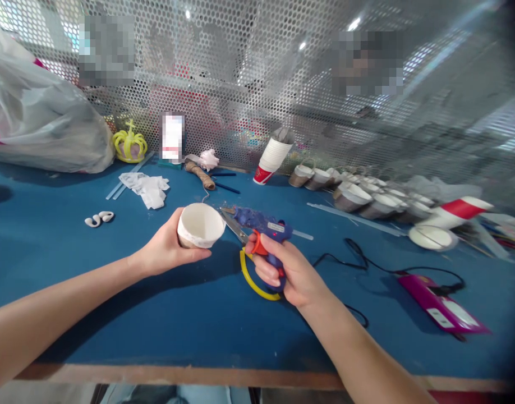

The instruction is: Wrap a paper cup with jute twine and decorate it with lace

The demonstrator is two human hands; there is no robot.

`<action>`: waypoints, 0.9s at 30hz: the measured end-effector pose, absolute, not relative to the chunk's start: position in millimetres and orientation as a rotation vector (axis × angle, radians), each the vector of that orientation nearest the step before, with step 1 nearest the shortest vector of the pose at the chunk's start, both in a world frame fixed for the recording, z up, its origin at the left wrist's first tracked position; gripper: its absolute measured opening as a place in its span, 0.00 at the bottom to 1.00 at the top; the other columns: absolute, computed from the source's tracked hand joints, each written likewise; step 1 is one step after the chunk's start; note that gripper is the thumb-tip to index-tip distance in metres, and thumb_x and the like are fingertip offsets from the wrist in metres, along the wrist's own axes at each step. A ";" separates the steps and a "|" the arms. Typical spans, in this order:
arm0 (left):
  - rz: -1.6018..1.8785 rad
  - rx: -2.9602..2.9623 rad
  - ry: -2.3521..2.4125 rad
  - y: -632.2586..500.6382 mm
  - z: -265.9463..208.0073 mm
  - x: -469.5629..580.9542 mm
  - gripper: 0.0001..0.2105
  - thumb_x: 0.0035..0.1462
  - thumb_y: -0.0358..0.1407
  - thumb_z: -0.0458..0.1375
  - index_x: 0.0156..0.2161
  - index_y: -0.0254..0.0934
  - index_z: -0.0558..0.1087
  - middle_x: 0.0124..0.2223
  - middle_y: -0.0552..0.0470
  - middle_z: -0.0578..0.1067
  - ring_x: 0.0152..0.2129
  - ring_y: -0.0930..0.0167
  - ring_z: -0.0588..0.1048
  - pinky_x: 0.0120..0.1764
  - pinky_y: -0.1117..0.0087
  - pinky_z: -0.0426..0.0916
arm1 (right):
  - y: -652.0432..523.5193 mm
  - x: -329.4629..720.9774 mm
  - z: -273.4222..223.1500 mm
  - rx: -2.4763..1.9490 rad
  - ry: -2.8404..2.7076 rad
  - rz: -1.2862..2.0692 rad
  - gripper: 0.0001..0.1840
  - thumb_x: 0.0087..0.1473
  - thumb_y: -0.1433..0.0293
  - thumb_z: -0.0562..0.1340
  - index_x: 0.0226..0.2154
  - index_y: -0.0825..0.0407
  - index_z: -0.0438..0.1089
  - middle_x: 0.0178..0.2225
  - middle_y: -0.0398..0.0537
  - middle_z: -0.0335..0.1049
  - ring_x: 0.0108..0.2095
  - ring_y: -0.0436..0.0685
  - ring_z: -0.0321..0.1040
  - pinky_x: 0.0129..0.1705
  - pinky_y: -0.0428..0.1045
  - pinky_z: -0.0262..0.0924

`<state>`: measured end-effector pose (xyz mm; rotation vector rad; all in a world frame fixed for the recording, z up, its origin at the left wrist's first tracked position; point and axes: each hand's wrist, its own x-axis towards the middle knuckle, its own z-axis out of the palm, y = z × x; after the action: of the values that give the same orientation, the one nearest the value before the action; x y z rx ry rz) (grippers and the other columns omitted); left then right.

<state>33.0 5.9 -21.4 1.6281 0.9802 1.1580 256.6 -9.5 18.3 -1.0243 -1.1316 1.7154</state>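
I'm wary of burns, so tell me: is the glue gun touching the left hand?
Apart. The head view shows the white cup and some blue tabletop between the left hand and the glue gun.

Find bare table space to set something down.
Free table: front stretch between left forearm, right forearm and wooden edge; left stretch between left forearm and white curled piece. Crowded: back right, with small cups and clear sticks; right, with cord and purple box; middle, with scissors near glue gun.
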 end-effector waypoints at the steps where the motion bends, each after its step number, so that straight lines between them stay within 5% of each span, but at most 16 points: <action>1: 1.171 1.627 0.987 6.4 -22.1 33.1 0.32 0.39 0.38 0.67 0.49 0.36 0.58 0.46 0.45 0.71 0.44 0.62 0.71 0.48 0.60 0.65 | -9.7 255.9 17.9 -1.021 -1.111 1.727 0.16 0.43 0.59 0.67 0.26 0.55 0.70 0.17 0.40 0.64 0.11 0.40 0.44 0.11 0.41 0.37; 4: 1.196 1.624 0.985 6.2 -22.5 34.0 0.33 0.38 0.38 0.68 0.48 0.36 0.57 0.46 0.45 0.70 0.44 0.63 0.71 0.47 0.60 0.66 | -10.3 253.5 16.7 -1.009 -1.062 1.760 0.14 0.42 0.61 0.68 0.26 0.55 0.70 0.20 0.41 0.67 0.11 0.40 0.46 0.11 0.41 0.36; 10: 1.207 1.607 0.944 3.5 -21.3 36.3 0.33 0.38 0.37 0.68 0.47 0.36 0.56 0.46 0.45 0.70 0.44 0.63 0.71 0.46 0.61 0.67 | -10.6 250.3 14.6 -1.015 -1.066 1.799 0.13 0.45 0.61 0.66 0.27 0.54 0.69 0.09 0.33 0.53 0.10 0.42 0.44 0.12 0.40 0.36; 15: 1.248 1.629 0.973 3.6 -21.4 36.3 0.33 0.37 0.37 0.68 0.46 0.37 0.56 0.47 0.44 0.70 0.45 0.62 0.71 0.47 0.61 0.66 | -13.2 247.8 12.5 -1.025 -1.135 1.748 0.14 0.45 0.60 0.65 0.27 0.54 0.68 0.09 0.34 0.54 0.10 0.43 0.45 0.12 0.42 0.37; 23: 1.214 1.697 1.121 6.2 -24.1 34.6 0.33 0.37 0.41 0.68 0.46 0.37 0.56 0.45 0.45 0.71 0.43 0.62 0.72 0.45 0.61 0.67 | -16.9 251.9 10.8 -1.201 -1.565 1.291 0.15 0.52 0.58 0.60 0.26 0.54 0.68 0.10 0.38 0.60 0.12 0.46 0.55 0.17 0.44 0.50; 27: 1.158 1.812 1.276 6.7 -21.6 33.7 0.32 0.36 0.43 0.68 0.44 0.38 0.56 0.43 0.48 0.71 0.40 0.62 0.73 0.41 0.62 0.68 | -18.4 254.0 17.9 -1.419 -1.759 1.046 0.19 0.51 0.58 0.61 0.17 0.53 0.65 0.11 0.41 0.61 0.14 0.48 0.60 0.21 0.46 0.57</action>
<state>33.7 6.7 -21.6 1.8125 1.2761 1.1579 254.0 -18.4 17.9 -1.4186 -1.7588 1.0458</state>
